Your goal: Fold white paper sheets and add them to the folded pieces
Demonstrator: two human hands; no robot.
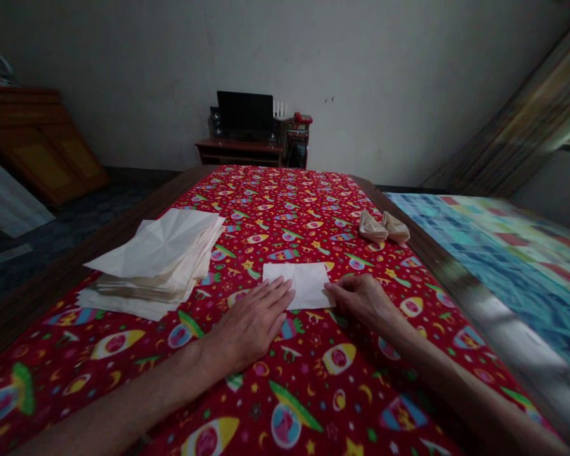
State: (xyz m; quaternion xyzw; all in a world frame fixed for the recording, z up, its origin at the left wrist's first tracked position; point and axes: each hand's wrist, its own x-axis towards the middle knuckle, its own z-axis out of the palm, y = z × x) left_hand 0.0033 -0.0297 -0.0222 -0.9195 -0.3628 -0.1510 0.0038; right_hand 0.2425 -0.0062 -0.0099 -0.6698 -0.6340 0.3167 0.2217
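Observation:
A white folded sheet of paper (304, 281) lies on the red patterned tablecloth (285, 209) in front of me. My left hand (251, 323) lies flat with fingers stretched out, its fingertips resting on the sheet's near left corner. My right hand (361, 296) sits at the sheet's right edge, fingers curled and pinched against the paper there. A tall stack of creased white sheets (159, 263) rests to the left of my left hand.
Folded beige paper shapes (384, 229) lie at the table's right side. A dark wooden table edge (460, 278) runs along the right, with a blue patchwork bed (503, 253) beyond. A monitor on a small desk (245, 117) stands against the far wall.

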